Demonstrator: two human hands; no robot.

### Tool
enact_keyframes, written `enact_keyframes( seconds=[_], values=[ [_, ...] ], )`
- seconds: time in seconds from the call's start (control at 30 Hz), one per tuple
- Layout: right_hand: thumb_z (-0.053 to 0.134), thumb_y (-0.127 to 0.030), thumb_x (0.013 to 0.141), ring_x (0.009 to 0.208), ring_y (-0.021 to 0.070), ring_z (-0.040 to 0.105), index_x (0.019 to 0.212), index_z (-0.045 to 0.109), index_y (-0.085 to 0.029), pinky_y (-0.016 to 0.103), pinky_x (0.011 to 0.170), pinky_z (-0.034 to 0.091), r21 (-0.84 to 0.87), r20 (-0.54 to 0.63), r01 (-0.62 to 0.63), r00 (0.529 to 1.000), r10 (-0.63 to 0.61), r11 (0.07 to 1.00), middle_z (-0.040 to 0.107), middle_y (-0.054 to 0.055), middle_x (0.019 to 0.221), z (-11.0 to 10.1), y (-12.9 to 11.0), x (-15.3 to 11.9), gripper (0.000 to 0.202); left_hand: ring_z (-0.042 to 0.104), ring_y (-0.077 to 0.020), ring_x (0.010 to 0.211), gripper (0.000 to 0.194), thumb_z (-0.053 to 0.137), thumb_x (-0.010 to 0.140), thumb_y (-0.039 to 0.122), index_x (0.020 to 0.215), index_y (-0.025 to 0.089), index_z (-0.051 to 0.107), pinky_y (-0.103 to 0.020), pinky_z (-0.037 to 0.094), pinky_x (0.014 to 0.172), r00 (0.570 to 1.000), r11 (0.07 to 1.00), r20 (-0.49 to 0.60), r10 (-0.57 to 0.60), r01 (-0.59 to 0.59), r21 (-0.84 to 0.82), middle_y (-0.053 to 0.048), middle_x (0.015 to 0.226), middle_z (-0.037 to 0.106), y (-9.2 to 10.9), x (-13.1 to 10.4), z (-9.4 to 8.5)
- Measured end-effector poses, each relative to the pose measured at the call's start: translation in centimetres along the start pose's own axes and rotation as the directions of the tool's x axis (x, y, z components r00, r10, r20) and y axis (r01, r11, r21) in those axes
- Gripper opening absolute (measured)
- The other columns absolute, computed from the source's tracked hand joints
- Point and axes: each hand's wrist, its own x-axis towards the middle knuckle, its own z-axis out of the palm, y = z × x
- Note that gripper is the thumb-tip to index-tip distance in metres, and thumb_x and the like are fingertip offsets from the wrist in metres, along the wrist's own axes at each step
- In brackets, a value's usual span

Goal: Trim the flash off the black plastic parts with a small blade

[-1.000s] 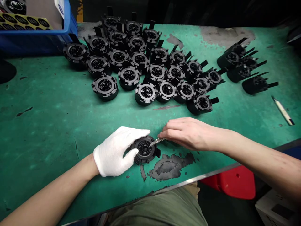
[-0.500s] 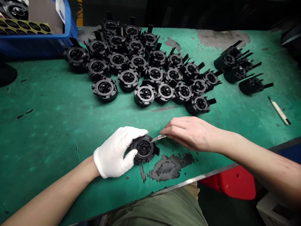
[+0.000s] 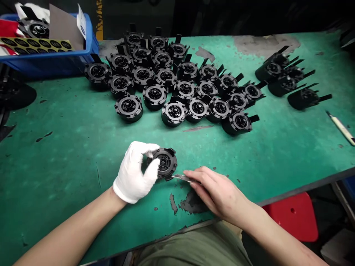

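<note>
My left hand (image 3: pixel 136 171), in a white glove, grips a round black plastic part (image 3: pixel 167 162) by its left side, thumb over the face. Ribs and rings show on that face, and tabs stick out from its rim. Bare, my right hand (image 3: pixel 213 188) is closed around a thin blade tool, apparently a craft knife (image 3: pixel 180 177); most of its handle is hidden in the fingers. The blade's tip lies at the lower right rim of the part; whether it touches, I cannot tell.
Several similar black round housings (image 3: pixel 174 111) stand grouped across the green table (image 3: pixel 83 144). More housings (image 3: pixel 305 98) stand at the right, near a pale pen-like tool (image 3: pixel 342 127). A blue bin (image 3: pixel 55 68) sits at the back left. Below the table's edge is a red stool (image 3: pixel 296 218).
The black part has turned in my gloved hand and shifted slightly up and left. My right hand has moved down, taking the blade from the part's upper right to its lower right rim.
</note>
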Motion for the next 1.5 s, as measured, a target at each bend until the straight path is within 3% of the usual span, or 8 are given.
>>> enact_keyframes(
  seconds=[0.17, 0.37, 0.47, 0.57, 0.9, 1.1, 1.3, 1.5],
  values=[
    [0.051, -0.019, 0.11, 0.087, 0.0194, 0.067, 0.144, 0.053, -0.018, 0.033, 0.074, 0.057, -0.13, -0.018, -0.045, 0.999, 0.043, 0.99, 0.067, 0.008, 0.108, -0.4, 1.5, 1.2, 0.035, 0.056, -0.0111, 0.068, 0.025, 0.057, 0.101, 0.019, 0.125, 0.023, 0.062, -0.027, 0.05, 0.068, 0.989, 0.984, 0.005, -0.146, 0.145, -0.103, 0.002, 0.088, 0.058, -0.5, -0.3, -0.1],
    [0.056, -0.016, 0.106, 0.096, 0.0219, 0.066, 0.145, 0.054, -0.019, 0.036, 0.082, 0.056, -0.103, -0.169, -0.096, 0.983, 0.077, 0.99, 0.066, 0.01, 0.111, -0.6, 2.3, 1.1, 0.038, 0.065, -0.0125, 0.077, 0.038, 0.065, 0.098, 0.023, 0.135, 0.026, 0.056, -0.026, 0.054, 0.064, 0.995, 0.949, 0.073, -0.067, 0.086, -0.303, -0.004, 0.107, 0.062, -0.3, -0.8, -0.1],
    [0.058, -0.01, 0.103, 0.094, 0.0205, 0.066, 0.148, 0.052, -0.02, 0.034, 0.081, 0.056, -0.009, -0.257, -0.07, 0.964, 0.066, 0.997, 0.067, 0.009, 0.112, -0.4, 0.9, -0.2, 0.046, 0.065, -0.0279, 0.118, 0.065, 0.077, 0.091, 0.04, 0.148, 0.025, 0.048, -0.041, 0.061, 0.09, 0.993, 0.98, 0.116, 0.022, 0.001, -0.198, -0.015, 0.142, 0.053, -0.2, -0.2, -0.4],
    [0.057, -0.008, 0.103, 0.094, 0.02, 0.066, 0.15, 0.05, -0.02, 0.033, 0.078, 0.056, 0.057, -0.166, -0.021, 0.986, 0.03, 0.998, 0.068, 0.009, 0.113, 0.1, -0.6, -1.2, 0.049, 0.056, -0.037, 0.137, 0.086, 0.082, 0.085, 0.046, 0.156, 0.024, 0.039, -0.055, 0.052, 0.114, 0.942, 0.988, 0.316, 0.109, -0.069, -0.134, -0.018, 0.15, 0.053, 0.0, 0.5, -0.5],
    [0.056, -0.017, 0.107, 0.096, 0.021, 0.067, 0.144, 0.053, -0.021, 0.035, 0.085, 0.057, -0.087, -0.21, -0.147, 0.969, 0.126, 0.985, 0.066, 0.009, 0.112, -0.6, 1.0, 0.8, 0.038, 0.067, -0.0254, 0.096, 0.068, 0.086, 0.085, 0.047, 0.141, 0.023, 0.054, -0.041, 0.058, 0.088, 0.941, 0.988, 0.303, 0.15, -0.133, -0.075, -0.008, 0.109, 0.067, -0.2, 0.1, 0.3],
    [0.056, -0.018, 0.107, 0.094, 0.021, 0.068, 0.145, 0.052, -0.021, 0.035, 0.082, 0.057, -0.112, -0.228, -0.165, 0.964, 0.136, 0.98, 0.068, 0.009, 0.112, -0.8, 0.9, -0.4, 0.039, 0.057, -0.0141, 0.065, 0.064, 0.083, 0.088, 0.054, 0.138, 0.023, 0.058, -0.031, 0.053, 0.071, 0.941, 0.975, 0.269, 0.204, -0.17, -0.145, 0.005, 0.076, 0.055, -0.2, -0.2, 0.1],
    [0.052, -0.019, 0.109, 0.094, 0.0208, 0.071, 0.142, 0.055, -0.02, 0.032, 0.078, 0.058, -0.251, -0.151, -0.105, 0.986, 0.069, 0.962, 0.073, 0.009, 0.109, -1.0, 0.4, 0.0, 0.033, 0.067, -0.0361, 0.12, 0.107, 0.088, 0.068, 0.074, 0.152, 0.021, 0.046, -0.051, 0.058, 0.103, 0.941, 0.985, 0.292, 0.173, -0.172, -0.029, -0.018, 0.131, 0.064, -0.5, 0.3, 0.4],
    [0.05, -0.017, 0.11, 0.083, 0.0174, 0.069, 0.151, 0.05, -0.018, 0.028, 0.065, 0.053, -0.393, -0.123, -0.099, 0.991, 0.055, 0.914, 0.073, 0.008, 0.105, -1.2, 0.1, 0.4, 0.041, 0.065, -0.0388, 0.129, 0.096, 0.086, 0.078, 0.064, 0.155, 0.025, 0.044, -0.056, 0.054, 0.112, 0.904, 0.981, 0.384, 0.186, -0.194, -0.018, -0.017, 0.141, 0.066, -0.9, 0.4, 1.0]
  ],
)
